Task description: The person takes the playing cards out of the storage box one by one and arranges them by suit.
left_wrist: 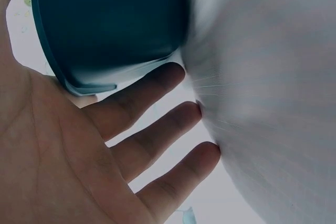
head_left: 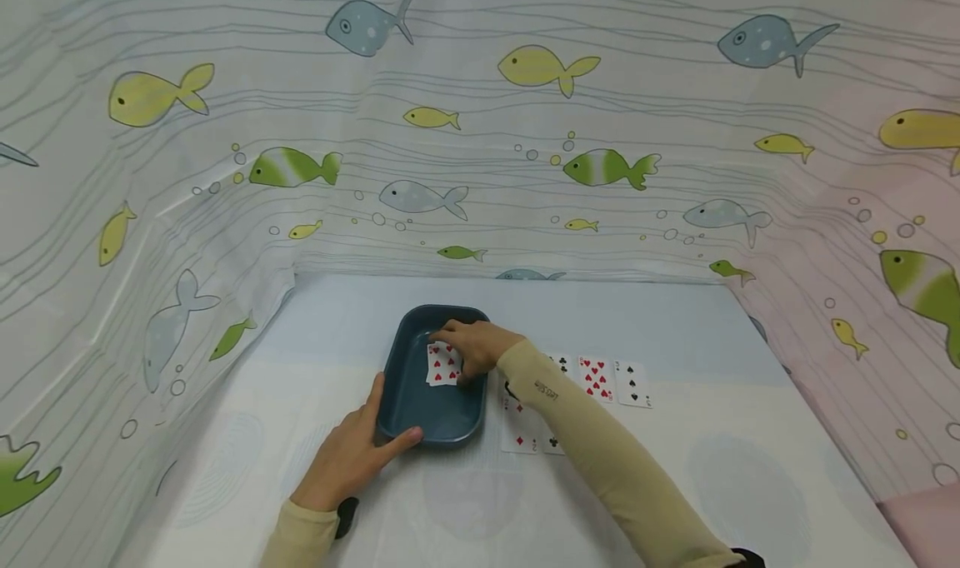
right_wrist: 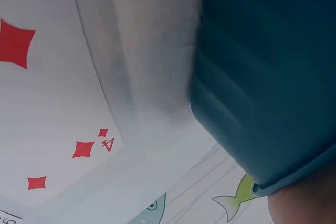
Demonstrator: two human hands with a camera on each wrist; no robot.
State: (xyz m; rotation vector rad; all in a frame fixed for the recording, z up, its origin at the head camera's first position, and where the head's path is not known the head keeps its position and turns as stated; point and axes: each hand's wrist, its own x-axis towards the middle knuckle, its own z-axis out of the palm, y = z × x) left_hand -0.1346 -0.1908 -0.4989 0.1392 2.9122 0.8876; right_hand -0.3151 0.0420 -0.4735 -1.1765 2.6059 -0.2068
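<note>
A dark blue-green rectangular tray (head_left: pixel 442 422) stands on the table. Inside it are playing cards (head_left: pixel 442 368) with red hearts on the top face. My right hand (head_left: pixel 480 347) reaches over the tray's right rim and grips these cards by their edges; how many it holds cannot be seen. At the tray's front left corner my left hand (head_left: pixel 352 455) rests, fingers along the left side and thumb by the front rim. In the left wrist view its fingers (left_wrist: pixel 157 140) are extended, with tips on the tabletop. The right wrist view shows the tray's outer wall (right_wrist: pixel 262 77) and little of the right hand.
Face-up playing cards lie in rows right of the tray, among them a hearts card (head_left: pixel 595 379), a three of spades (head_left: pixel 633 385) and a two of diamonds (head_left: pixel 519 430). My right sleeve covers part of them. A four of diamonds (right_wrist: pixel 52 87) shows close up. A fish-patterned sheet (head_left: pixel 480 201) surrounds the table.
</note>
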